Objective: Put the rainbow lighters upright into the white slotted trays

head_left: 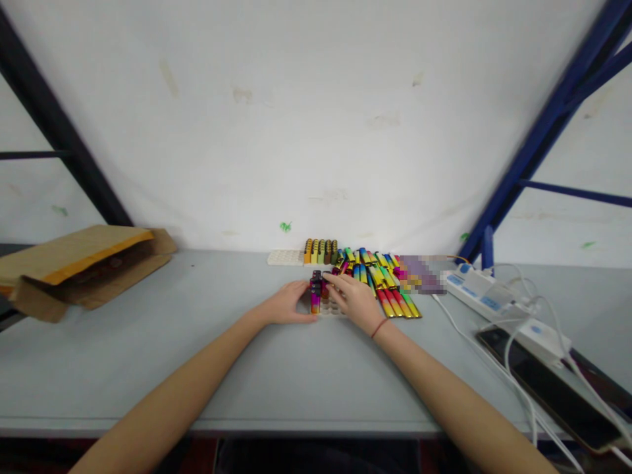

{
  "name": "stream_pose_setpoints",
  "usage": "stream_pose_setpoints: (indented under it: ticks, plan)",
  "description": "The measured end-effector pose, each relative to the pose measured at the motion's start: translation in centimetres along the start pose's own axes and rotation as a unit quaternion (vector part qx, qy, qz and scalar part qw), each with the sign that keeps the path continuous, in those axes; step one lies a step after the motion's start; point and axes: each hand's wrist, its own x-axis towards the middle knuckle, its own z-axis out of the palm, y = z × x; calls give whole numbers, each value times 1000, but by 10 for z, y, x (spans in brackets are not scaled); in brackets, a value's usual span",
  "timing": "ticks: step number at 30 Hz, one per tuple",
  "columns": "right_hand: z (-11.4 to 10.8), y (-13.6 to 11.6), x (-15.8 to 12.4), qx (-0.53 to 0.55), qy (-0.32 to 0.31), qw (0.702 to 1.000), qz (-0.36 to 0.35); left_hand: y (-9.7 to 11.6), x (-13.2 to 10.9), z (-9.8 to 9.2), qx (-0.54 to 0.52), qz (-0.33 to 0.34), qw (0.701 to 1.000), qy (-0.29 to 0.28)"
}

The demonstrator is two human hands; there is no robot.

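My left hand (289, 304) rests on the grey table, fingers curled against a small cluster of upright colourful lighters (316, 293) standing in a white tray (332, 309). My right hand (353, 297) reaches over the same tray from the right, its fingers pinched on the dark top of one lighter. A heap of rainbow-coloured lighters (382, 280) lies just behind and right of my right hand. A second white tray (285, 257) with a row of upright lighters (320, 251) stands further back by the wall.
An open cardboard box (83, 266) lies on its side at the far left. White power strips (486, 293) with cables and a dark phone (548, 388) are at the right. A blue frame post (538, 131) rises at the right, a black one (59, 131) at the left.
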Motion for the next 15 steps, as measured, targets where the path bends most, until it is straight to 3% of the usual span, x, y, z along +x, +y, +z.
stream_pose_setpoints:
  ticks: [4, 6, 8, 11, 15]
  plan:
    - [-16, 13, 6, -69, 1, 998, -1, -1, 0, 0, -6, 2, 1000, 0]
    - [-33, 31, 7, -128, 26, 990, 57, -1, 0, -1, -9, 0, 1000, -2]
    - [-51, 54, 4, -225, 39, 960, 164, -1, 0, -1, -9, -3, 1000, -5]
    - [-72, 85, -4, -325, -7, 895, 306, 0, 0, -1, -9, 0, 1000, -5]
    - [-74, 105, -13, -362, -67, 855, 367, 2, 1, -2, -11, 3, 1000, -2]
